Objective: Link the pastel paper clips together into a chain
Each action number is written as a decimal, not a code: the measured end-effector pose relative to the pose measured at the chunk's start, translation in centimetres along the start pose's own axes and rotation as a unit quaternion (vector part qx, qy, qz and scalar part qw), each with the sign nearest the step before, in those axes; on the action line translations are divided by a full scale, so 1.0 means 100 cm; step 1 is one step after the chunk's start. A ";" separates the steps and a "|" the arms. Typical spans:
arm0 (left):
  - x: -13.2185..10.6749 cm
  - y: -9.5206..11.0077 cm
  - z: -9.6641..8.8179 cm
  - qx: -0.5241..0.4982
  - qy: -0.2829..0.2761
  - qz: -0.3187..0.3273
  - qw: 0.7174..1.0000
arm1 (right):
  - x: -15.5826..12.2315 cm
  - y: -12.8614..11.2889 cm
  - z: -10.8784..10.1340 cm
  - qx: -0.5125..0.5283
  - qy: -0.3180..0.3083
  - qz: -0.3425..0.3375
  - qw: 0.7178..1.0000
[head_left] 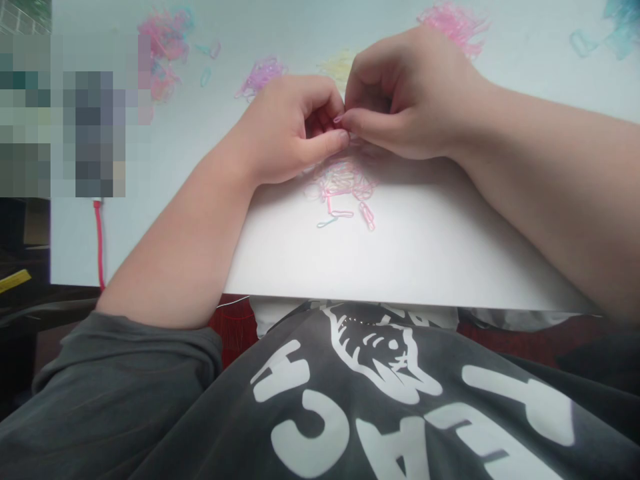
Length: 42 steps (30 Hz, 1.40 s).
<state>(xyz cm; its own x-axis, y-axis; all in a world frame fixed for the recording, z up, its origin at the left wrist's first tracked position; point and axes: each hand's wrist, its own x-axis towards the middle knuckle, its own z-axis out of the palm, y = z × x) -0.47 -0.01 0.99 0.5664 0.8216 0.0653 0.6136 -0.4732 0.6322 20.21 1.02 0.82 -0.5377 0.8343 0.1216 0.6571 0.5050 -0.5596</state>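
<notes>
My left hand [295,123] and my right hand [417,93] meet above a small pile of thin, pale coloured loops [343,177] near the table's front edge. Between the fingertips shows a bit of a small pink loop [337,119], too small to tell whether it is a clip or a band. The right thumb and index finger pinch it. My left fingers are curled, with the thumb close against the index finger at the same spot; what they hold is hidden. Several stray pink loops [367,217] and a blue loop [327,223] lie in front of the pile.
Farther back on the white table [400,253] lie a purple pile [263,75], a yellow pile [336,65], a pink pile [460,27], a blue pile [623,30] and a mixed pink-and-blue pile [163,40]. At left, a red cable [99,240] runs from a blurred-out area.
</notes>
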 end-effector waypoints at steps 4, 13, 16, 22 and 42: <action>0.000 -0.002 0.000 -0.010 0.000 -0.001 1.000 | 0.000 0.001 0.002 0.005 0.009 -0.009 1.000; 0.000 -0.006 0.003 -0.005 0.003 -0.023 1.000 | 0.001 -0.002 0.002 -0.006 0.007 0.001 1.000; -0.001 -0.005 0.003 -0.011 0.000 -0.029 1.000 | 0.000 -0.002 0.002 -0.002 -0.003 0.006 1.000; -0.002 -0.002 0.002 -0.015 -0.007 -0.041 0.999 | -0.001 0.001 0.003 0.020 0.004 -0.004 1.000; -0.002 -0.003 0.002 -0.012 -0.005 -0.047 0.999 | 0.001 0.003 0.004 0.030 0.007 -0.008 0.999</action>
<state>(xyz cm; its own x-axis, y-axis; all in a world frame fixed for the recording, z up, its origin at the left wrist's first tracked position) -0.62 -0.11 0.63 0.5124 0.8587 -0.0037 0.6508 -0.3855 0.6541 20.14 1.12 0.35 -0.5402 0.8292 0.1434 0.6147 0.5052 -0.6057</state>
